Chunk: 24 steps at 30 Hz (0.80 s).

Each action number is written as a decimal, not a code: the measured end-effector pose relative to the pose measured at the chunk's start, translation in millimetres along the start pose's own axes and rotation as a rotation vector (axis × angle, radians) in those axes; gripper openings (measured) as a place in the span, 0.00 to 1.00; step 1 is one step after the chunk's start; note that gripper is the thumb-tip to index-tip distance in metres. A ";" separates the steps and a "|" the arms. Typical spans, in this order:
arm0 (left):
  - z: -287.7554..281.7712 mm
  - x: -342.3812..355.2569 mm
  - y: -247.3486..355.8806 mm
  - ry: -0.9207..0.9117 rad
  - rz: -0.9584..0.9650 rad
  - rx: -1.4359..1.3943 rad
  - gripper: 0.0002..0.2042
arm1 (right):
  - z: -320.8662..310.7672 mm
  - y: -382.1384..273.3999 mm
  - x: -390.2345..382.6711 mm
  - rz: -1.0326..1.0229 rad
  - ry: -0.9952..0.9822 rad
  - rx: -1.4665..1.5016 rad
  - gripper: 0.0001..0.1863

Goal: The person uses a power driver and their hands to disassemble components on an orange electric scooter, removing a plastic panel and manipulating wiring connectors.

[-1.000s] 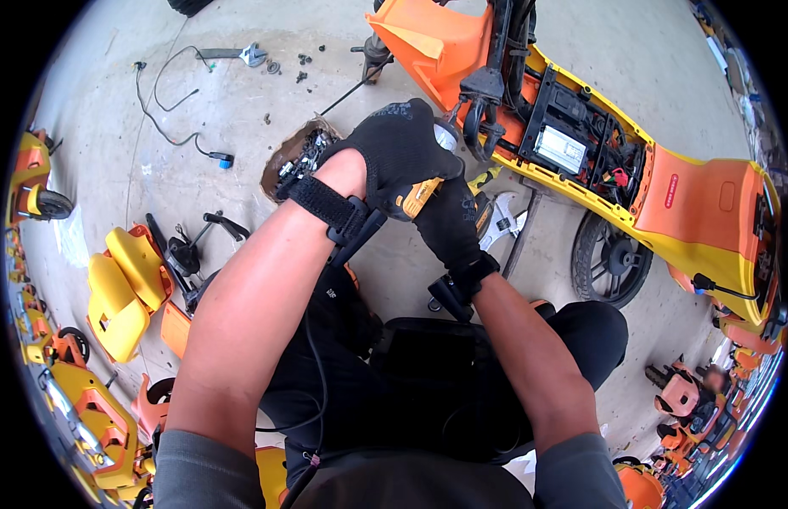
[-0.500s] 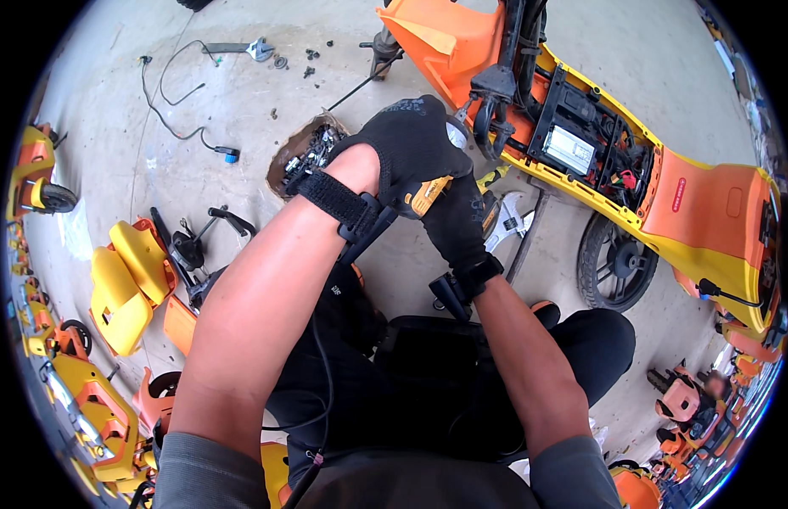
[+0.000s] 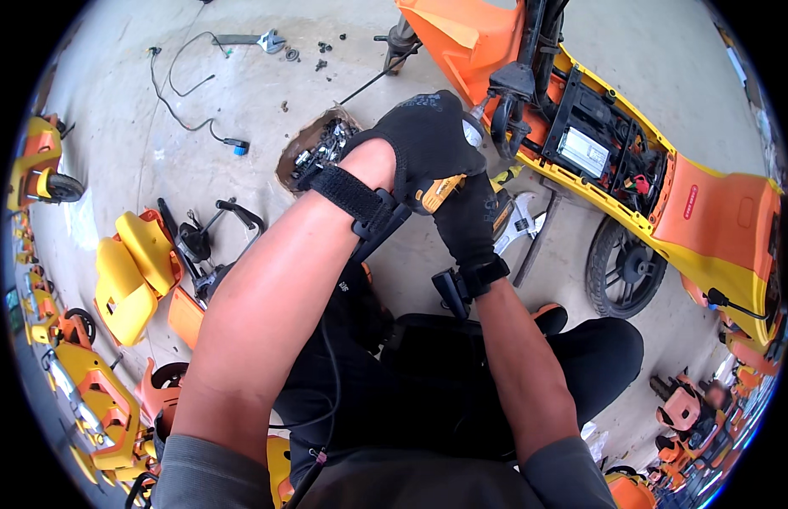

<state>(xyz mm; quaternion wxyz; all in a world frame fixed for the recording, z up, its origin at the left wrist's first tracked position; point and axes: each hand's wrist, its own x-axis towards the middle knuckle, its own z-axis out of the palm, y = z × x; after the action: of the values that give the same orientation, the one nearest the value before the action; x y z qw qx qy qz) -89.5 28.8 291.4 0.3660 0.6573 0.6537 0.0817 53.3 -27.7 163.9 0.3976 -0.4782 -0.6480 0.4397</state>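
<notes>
My left hand (image 3: 423,136), in a black glove, is closed over a yellow and black power drill (image 3: 438,191) with a silver front. My right hand (image 3: 466,216), also gloved, is closed on the drill below it, partly hidden. The drill's front end is at a dark metal fork part (image 3: 510,89) of a yellow and orange scooter (image 3: 708,212); the exact contact is too small to tell. A carton of small metal hardware (image 3: 317,144) sits just left of my hands. A large silver wrench (image 3: 521,221) lies on the floor right of my right hand.
An adjustable wrench (image 3: 266,40), a cable (image 3: 186,119) and loose small parts lie at the upper left. Yellow body panels (image 3: 135,271) and handlebar parts lie at the left. A long bar (image 3: 530,254) lies near the scooter's wheel (image 3: 623,267). More scooters line both edges.
The whole scene has shifted a little to the right in the view. My hands stay closed on the drill at the fork, with little change between them.
</notes>
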 end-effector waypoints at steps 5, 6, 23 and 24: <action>-5.4 -3.7 9.1 -0.046 -0.053 -0.010 0.38 | 5.3 11.9 -1.9 -0.051 0.078 -0.026 0.27; -3.8 -3.2 8.7 -0.025 -0.041 0.000 0.38 | 6.4 16.3 -2.6 -0.023 0.066 0.018 0.28; 6.8 1.1 4.4 0.025 -0.013 0.032 0.36 | 23.4 48.0 -2.8 0.090 0.108 0.257 0.27; 7.0 1.1 3.0 0.025 -0.024 0.028 0.36 | 24.4 45.8 -2.2 0.087 0.103 0.265 0.27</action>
<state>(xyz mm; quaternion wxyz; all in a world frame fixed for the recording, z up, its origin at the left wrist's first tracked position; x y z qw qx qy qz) -82.9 27.5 287.8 0.3496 0.6532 0.6672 0.0766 43.3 -27.3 113.0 0.4707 -0.4710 -0.5417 0.5130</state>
